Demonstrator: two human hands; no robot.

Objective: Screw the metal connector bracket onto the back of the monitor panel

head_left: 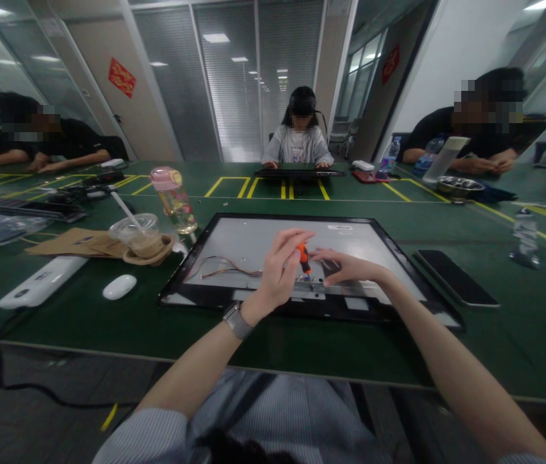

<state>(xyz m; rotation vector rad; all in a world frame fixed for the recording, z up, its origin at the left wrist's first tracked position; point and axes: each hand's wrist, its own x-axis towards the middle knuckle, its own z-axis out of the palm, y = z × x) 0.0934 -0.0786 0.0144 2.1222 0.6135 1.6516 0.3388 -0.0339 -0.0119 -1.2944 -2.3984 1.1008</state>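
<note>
My left hand (280, 267), with a watch (237, 321) on its wrist, is closed around the orange and black handle of a screwdriver (304, 259). The screwdriver's tip points down at a narrow metal strip (314, 287) along the near side of a flat display panel (263, 235). To the right of the screwdriver, my right hand (349, 267) hovers low over the panel, thumb and fingers apart. Its thumb is close to the strip; whether it touches is unclear. Thin coloured wires (224, 263) lie on the panel's left part.
Left of the panel are a white mouse (119, 287), a white power strip (43, 282), an iced drink cup (135, 232) and a pink-lidded bottle (173, 200). A black phone (455, 277) lies to the right. Other people sit around the green table (234, 345).
</note>
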